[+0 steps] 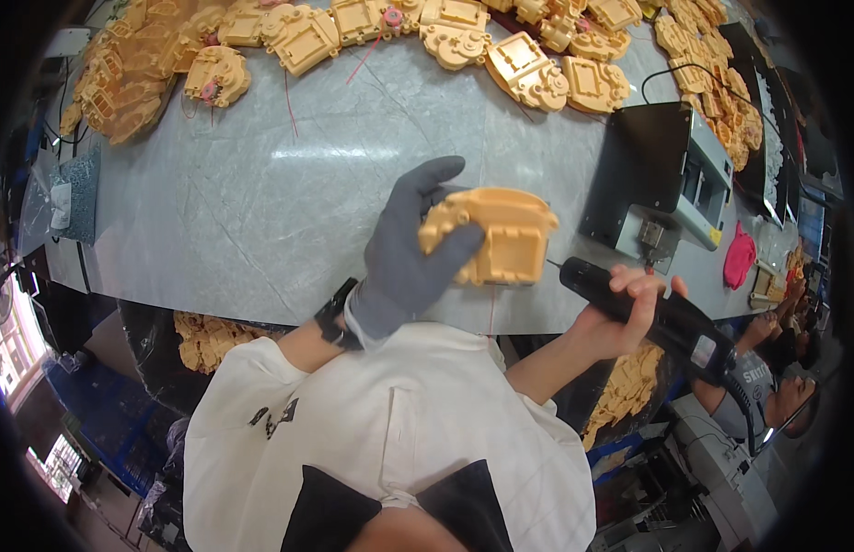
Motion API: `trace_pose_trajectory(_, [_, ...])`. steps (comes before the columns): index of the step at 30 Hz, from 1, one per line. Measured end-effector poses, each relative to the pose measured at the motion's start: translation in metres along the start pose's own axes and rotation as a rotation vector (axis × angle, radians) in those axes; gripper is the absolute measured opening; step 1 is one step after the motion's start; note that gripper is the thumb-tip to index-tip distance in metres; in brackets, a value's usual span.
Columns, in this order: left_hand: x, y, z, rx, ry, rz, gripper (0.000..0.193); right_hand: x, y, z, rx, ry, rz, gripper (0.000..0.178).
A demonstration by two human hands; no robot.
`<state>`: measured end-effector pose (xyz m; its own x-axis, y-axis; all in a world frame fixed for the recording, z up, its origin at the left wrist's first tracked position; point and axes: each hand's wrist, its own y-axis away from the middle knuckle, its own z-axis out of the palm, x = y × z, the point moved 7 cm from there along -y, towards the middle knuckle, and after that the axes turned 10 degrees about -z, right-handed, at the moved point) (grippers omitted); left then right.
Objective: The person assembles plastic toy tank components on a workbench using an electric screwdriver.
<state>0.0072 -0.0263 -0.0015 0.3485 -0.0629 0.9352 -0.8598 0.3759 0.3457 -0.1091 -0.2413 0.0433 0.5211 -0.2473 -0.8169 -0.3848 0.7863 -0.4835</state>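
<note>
My left hand (404, 253), in a grey glove, is closed around a yellow plastic housing (517, 247) with a square recess. The thumb presses on its face, and it is held above the table (234, 212). In my bare right hand (629, 313) is a black electric screwdriver (662, 322), lying nearly level with fingers wrapped around its body. Its thin bit points left toward the housing's lower right edge, with a small gap between them. A cord leaves the screwdriver's rear end.
Many similar yellow housings (455, 37) line the table's far side, some with red wires. A black-and-grey machine (666, 175) stands at right, near a pink cloth-like item (740, 258). A plastic bag of small parts (75, 198) lies at left. Another person (767, 386) is at far right.
</note>
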Motion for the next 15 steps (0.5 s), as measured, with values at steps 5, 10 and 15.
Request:
trace_pose_trajectory(5, [0.065,0.037,-0.001,-0.08,-0.286,0.937,0.044,-0.011,-0.001,0.007,-0.06,-0.195,-0.017,0.042])
trace_pose_trajectory(10, [0.049,0.046,-0.016,0.056,-0.337,1.017,0.047,-0.015,-0.001,0.024,-0.353,-0.264,-0.057,0.053])
trace_pose_trajectory(15, [0.031,0.091,-0.103,0.357,-0.519,0.602,0.035,-0.014,-0.013,0.027,-0.355,-0.341,-0.015,0.061])
